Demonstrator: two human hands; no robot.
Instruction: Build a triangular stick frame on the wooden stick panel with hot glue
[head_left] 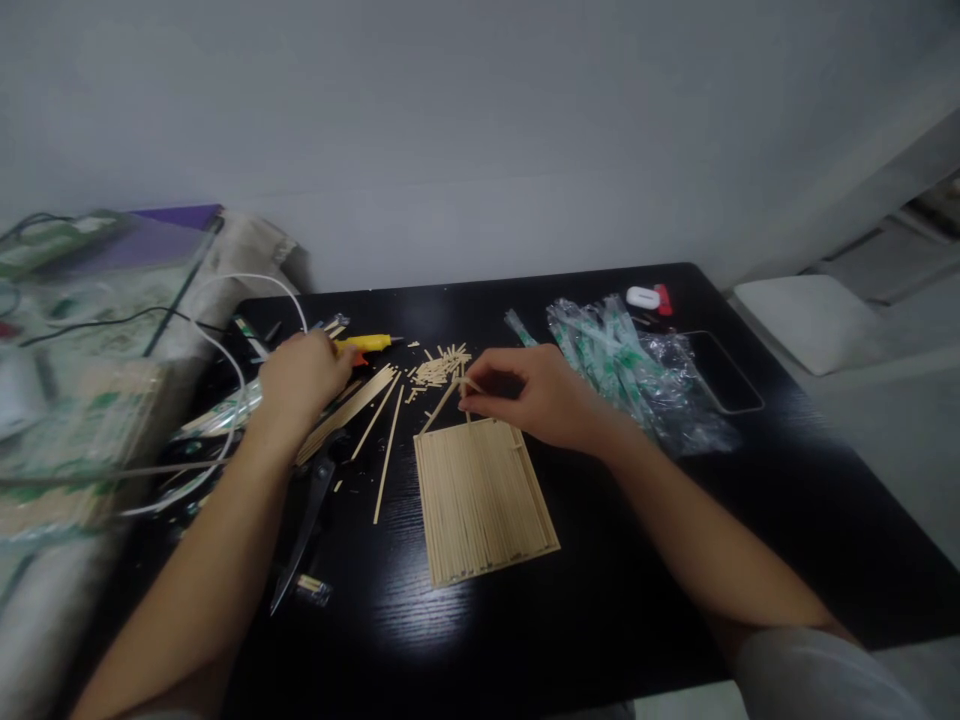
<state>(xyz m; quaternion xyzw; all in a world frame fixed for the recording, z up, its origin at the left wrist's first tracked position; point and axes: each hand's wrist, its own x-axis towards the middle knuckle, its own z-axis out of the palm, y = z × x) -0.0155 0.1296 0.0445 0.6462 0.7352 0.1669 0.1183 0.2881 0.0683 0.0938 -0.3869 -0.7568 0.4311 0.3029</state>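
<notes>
A flat panel of pale sticks laid side by side (pixel 484 500) lies on the black table (pixel 600 610). Thin sticks rise in a small frame at its far edge, and my right hand (pixel 525 395) pinches the top of that stick frame (pixel 448 403) between thumb and fingers. To the left, my left hand (pixel 307 375) is closed around a yellow glue gun (pixel 371 343), whose nozzle points right, toward a pile of short cut sticks (pixel 442 368). Longer loose sticks (pixel 388 455) lie between my left hand and the panel.
Crumpled clear and green plastic wrappers (pixel 615 360) lie at the right, beside a dark phone (pixel 724 372) and a white case (pixel 643 297). Scissors (pixel 306 530) lie at the left under my forearm. A white cable (pixel 244 375) loops near my left wrist.
</notes>
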